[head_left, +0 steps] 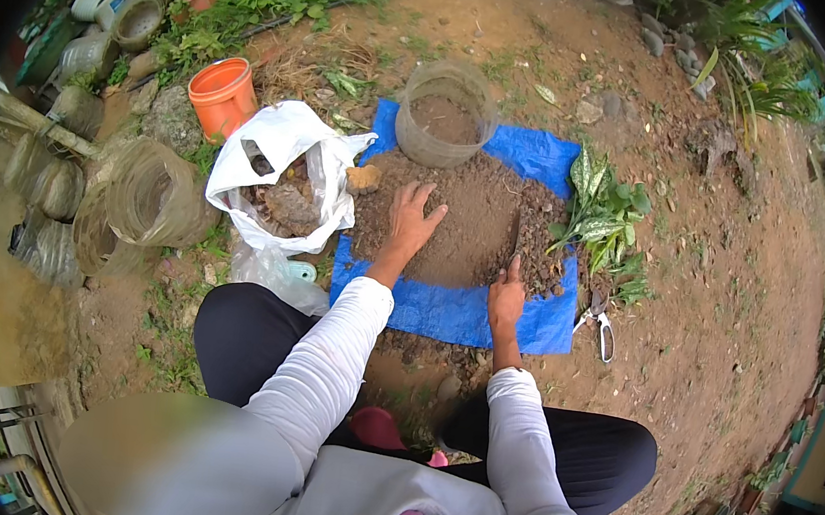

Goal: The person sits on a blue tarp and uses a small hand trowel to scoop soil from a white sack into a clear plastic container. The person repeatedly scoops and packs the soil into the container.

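Observation:
My left hand (414,217), fingers spread, is over the left part of a heap of brown soil (473,222); whether it touches the soil is hard to tell. The heap lies on a blue tarpaulin sheet (444,314). My right hand (506,295) grips a tool with a narrow dark blade (517,234), probably a knife, its handle hidden in the fist. The blade points away from me, along darker, clumpy soil at the heap's right. At the far edge of the heap stands a clear plastic container (443,147) with soil in it.
A white plastic bag (287,124) of dry debris and an orange bucket (224,98) stand left. Cut variegated leaves (602,209) and white-handled pruning shears (600,324) lie right. Clear plastic containers (151,192) sit farther left. A brown lump (363,178) rests beside the bag.

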Action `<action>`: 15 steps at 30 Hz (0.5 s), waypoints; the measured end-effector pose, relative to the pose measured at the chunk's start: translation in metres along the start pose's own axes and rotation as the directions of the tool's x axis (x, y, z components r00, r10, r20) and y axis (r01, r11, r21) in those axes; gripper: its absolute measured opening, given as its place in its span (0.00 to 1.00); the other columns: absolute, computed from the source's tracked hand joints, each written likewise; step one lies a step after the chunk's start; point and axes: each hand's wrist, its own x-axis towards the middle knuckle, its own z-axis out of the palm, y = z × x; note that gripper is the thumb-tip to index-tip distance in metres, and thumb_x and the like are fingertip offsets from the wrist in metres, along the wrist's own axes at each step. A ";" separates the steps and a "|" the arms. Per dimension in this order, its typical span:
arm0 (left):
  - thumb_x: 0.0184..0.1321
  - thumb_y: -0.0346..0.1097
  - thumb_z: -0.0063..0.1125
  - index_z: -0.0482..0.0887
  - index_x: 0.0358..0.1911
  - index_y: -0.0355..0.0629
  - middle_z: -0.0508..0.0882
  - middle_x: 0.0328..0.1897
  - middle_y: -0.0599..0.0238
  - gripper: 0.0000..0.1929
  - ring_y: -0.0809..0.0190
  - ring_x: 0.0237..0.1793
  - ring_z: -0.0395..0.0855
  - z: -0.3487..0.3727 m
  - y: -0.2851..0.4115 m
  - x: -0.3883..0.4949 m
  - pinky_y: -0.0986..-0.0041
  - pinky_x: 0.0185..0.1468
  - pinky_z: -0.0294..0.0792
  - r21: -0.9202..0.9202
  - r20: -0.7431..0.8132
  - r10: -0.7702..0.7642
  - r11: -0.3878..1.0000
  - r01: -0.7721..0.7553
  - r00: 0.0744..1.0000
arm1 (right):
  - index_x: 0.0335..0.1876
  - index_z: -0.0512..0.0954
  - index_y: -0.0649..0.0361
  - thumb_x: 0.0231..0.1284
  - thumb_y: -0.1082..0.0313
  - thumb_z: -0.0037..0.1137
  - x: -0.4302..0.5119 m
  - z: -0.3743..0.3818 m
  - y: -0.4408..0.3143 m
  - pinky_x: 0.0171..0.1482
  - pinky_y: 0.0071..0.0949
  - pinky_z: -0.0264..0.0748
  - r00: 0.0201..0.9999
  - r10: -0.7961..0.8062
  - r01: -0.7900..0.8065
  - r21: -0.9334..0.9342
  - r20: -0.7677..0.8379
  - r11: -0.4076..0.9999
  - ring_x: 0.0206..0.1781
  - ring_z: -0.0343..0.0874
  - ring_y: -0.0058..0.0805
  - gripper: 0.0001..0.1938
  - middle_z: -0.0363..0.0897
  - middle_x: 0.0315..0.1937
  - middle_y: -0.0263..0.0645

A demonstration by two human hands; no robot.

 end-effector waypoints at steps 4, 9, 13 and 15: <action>0.54 0.53 0.58 0.68 0.62 0.68 0.53 0.74 0.62 0.29 0.41 0.73 0.38 0.026 0.028 0.008 0.30 0.65 0.37 0.219 0.141 -0.114 0.972 0.082 0.983 | 0.69 0.59 0.45 0.66 0.59 0.41 0.008 0.010 0.004 0.47 0.45 0.71 1.000 0.001 0.001 0.080 -0.022 0.997 0.42 0.77 0.56 0.25 0.79 0.38 0.58; 0.54 0.53 0.59 0.69 0.62 0.68 0.55 0.73 0.62 0.29 0.41 0.72 0.43 0.060 0.020 -0.006 0.34 0.65 0.42 0.190 0.085 -0.149 0.973 0.131 0.985 | 0.70 0.56 0.47 0.67 0.60 0.40 0.008 0.025 -0.010 0.50 0.43 0.70 0.988 -0.012 -0.013 0.160 0.152 0.987 0.45 0.77 0.53 0.26 0.79 0.39 0.57; 0.51 0.50 0.63 0.71 0.60 0.66 0.60 0.70 0.63 0.29 0.43 0.70 0.49 0.076 0.010 -0.021 0.44 0.67 0.48 -0.015 -0.027 -0.156 0.988 0.156 0.987 | 0.70 0.58 0.48 0.67 0.59 0.40 0.005 0.052 0.001 0.43 0.38 0.69 0.988 -0.064 0.024 0.270 0.138 0.963 0.37 0.76 0.45 0.25 0.78 0.34 0.50; 0.50 0.47 0.65 0.72 0.60 0.56 0.64 0.67 0.58 0.31 0.44 0.67 0.56 0.082 0.011 -0.022 0.51 0.66 0.51 -0.102 -0.081 -0.187 0.979 0.179 0.979 | 0.70 0.58 0.49 0.68 0.59 0.40 0.008 0.075 0.012 0.27 0.31 0.68 0.990 -0.096 0.049 0.380 0.106 0.924 0.22 0.71 0.30 0.25 0.75 0.24 0.40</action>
